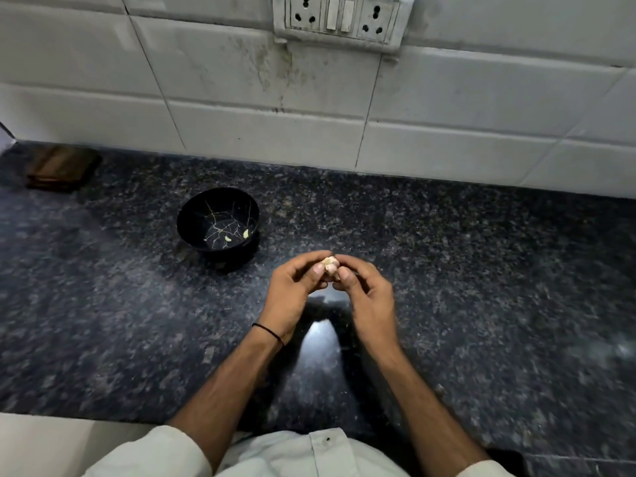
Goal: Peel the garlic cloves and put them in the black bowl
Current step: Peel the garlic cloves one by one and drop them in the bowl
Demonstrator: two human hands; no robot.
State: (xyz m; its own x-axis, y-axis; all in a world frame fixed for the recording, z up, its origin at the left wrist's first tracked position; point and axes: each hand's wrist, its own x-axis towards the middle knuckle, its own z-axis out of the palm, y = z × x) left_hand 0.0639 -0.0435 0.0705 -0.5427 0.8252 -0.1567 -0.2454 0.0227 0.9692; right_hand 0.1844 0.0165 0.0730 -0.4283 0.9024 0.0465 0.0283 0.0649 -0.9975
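where the white shirt (309, 452) fills the bottom of the frame, the front edge of the dark speckled granite counter (103, 339) runs just beyond it, and both bare forearms cross that edge toward the centre. the left hand (292, 290), with a black thread (268, 333) on its wrist, and the right hand (370, 301) meet above the counter, each with fingers and thumb curled in to pinch a small piece of garlic (329, 268) between them. granite stretches wide on both sides of the hands. up and left of them, near but apart, stands the black bowl (196, 208) with two peeled cloves (228, 238) on its floor. a brown wooden block (62, 168) sits at the upper left, close to the white tiled wall (241, 98) that ends the counter; a socket panel (339, 18) meets the top edge.
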